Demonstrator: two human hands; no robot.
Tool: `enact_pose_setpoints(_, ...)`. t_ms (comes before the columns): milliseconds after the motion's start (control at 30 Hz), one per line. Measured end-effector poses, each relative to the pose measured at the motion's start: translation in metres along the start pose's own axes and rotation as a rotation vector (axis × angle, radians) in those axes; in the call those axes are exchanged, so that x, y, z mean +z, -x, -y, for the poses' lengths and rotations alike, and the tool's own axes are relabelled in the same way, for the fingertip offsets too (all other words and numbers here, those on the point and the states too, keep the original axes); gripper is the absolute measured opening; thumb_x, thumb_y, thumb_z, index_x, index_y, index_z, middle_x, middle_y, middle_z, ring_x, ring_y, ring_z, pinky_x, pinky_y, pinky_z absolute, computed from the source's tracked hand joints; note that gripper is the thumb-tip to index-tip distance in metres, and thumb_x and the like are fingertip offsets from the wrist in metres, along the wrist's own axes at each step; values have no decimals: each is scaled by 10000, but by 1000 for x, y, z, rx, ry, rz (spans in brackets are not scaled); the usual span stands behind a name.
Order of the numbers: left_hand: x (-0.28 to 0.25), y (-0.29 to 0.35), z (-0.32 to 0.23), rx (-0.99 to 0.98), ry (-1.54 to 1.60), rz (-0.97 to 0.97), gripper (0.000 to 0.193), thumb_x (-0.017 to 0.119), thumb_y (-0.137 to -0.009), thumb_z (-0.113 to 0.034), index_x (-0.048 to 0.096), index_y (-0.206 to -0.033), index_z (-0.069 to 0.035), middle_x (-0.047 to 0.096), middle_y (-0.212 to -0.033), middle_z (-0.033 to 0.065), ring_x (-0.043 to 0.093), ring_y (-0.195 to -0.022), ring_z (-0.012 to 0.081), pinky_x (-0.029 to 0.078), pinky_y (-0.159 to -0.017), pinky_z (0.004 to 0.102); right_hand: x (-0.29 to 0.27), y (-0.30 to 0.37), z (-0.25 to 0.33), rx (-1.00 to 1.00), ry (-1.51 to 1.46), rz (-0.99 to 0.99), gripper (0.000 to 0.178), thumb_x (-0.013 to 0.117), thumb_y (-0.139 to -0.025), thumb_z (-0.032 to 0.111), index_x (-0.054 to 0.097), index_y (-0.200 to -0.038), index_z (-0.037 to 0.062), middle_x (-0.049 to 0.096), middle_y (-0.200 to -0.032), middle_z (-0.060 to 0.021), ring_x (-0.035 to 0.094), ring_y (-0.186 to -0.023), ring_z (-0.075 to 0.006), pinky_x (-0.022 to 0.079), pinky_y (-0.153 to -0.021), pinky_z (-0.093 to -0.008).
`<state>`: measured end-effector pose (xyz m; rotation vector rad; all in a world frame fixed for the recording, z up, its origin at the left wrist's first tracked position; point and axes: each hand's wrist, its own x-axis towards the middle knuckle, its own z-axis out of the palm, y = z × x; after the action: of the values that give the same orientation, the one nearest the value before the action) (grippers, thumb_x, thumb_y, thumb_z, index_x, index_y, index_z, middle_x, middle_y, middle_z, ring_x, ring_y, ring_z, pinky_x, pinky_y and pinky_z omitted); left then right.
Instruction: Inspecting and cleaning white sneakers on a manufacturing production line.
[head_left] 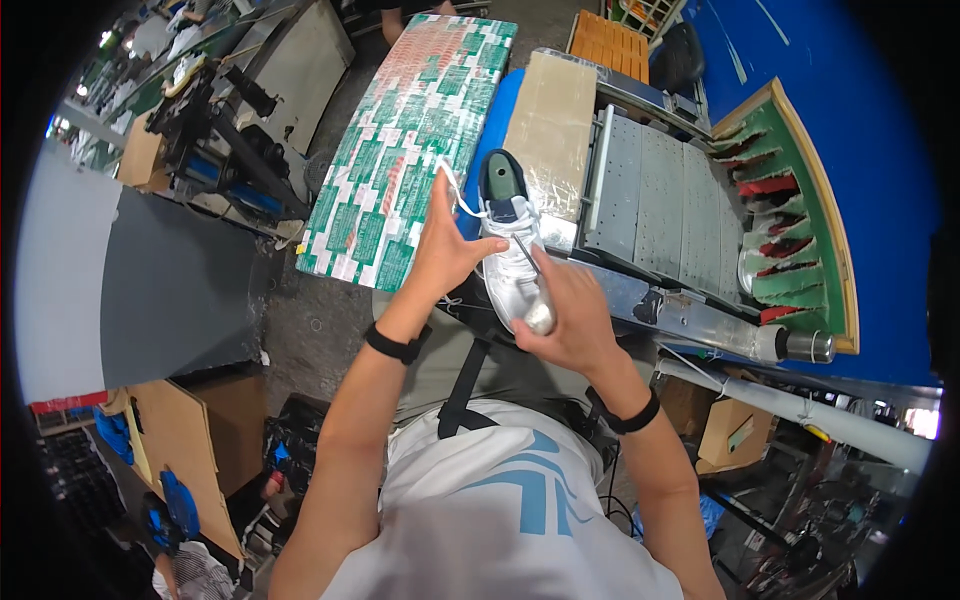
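In the head view, a metal rail runs just beside the right hand, so that side is tight, while bare floor opens out left of the left hand. The white shoe is between the two hands, toe toward the person, with a dark collar and a green insole showing inside. The right hand grasps a slim tool whose shaft crosses the lacing; the left hand's thumb is spread over the shoe and a loose white lace reaches its fingertips, though I cannot tell whether they pinch it. Beyond stand a green-and-white slab, a tan board and grey perforated plates, with a blue wall at right
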<state>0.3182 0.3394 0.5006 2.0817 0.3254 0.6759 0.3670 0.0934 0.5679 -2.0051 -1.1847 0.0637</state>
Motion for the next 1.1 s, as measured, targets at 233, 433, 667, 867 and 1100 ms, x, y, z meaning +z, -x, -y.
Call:
enact_pose_setpoints(233, -5, -4, 30, -382, 325, -39, 954, 980, -866, -283, 495, -1619, 45, 644, -1509, 235, 646, -1380, 303, 578, -1073, 415, 12, -49, 2, -250, 419, 114, 896, 890, -792, 383, 598, -1519, -52, 665, -1042, -145, 641, -950, -333, 488, -877, -455)
enact_pose_setpoints(433, -6, -75, 18, -83, 211, 245, 980, 971, -865, -398, 540, -1584, 111, 653, -1544, 274, 641, -1420, 303, 528, -1151, 402, -3, -65, 30, -112, 458, 321, 788, 849, -849, 430, 667, -1421, -81, 716, -1030, -211, 701, -970, -393, 537, -904, -500)
enact_pose_setpoints(667, 14, -99, 12, -119, 452, 569, 941, 979, -867, -363, 569, -1563, 119, 742, -1423, 262, 738, -1259, 245, 550, -1104, 342, 57, -49, 53, 264, -260, 398, 618, 778, -926, 379, 732, -1337, -79, 774, -1160, -311, 753, -1125, -470, 587, -1012, -490)
enact_pose_setpoints(867, -8, -88, 4, -129, 377, 570, 1091, 947, -889, -465, 423, -1669, 89, 551, -1630, 334, 560, -1524, 364, 445, -1255, 417, -9, -8, 30, 231, -134, 4, 649, 759, -857, 227, 672, -1431, -62, 741, -1105, -214, 723, -1020, -397, 578, -975, -451)
enact_pose_setpoints(1100, 11, -92, -9, 2, 155, 552, 1170, 963, -814, -493, 408, -1710, 15, 543, -1585, 340, 526, -1516, 445, 430, -1267, 473, -12, -17, 2, 182, 388, 26, 693, 835, -825, 279, 690, -1417, -52, 710, -1037, -216, 706, -978, -419, 575, -925, -496)
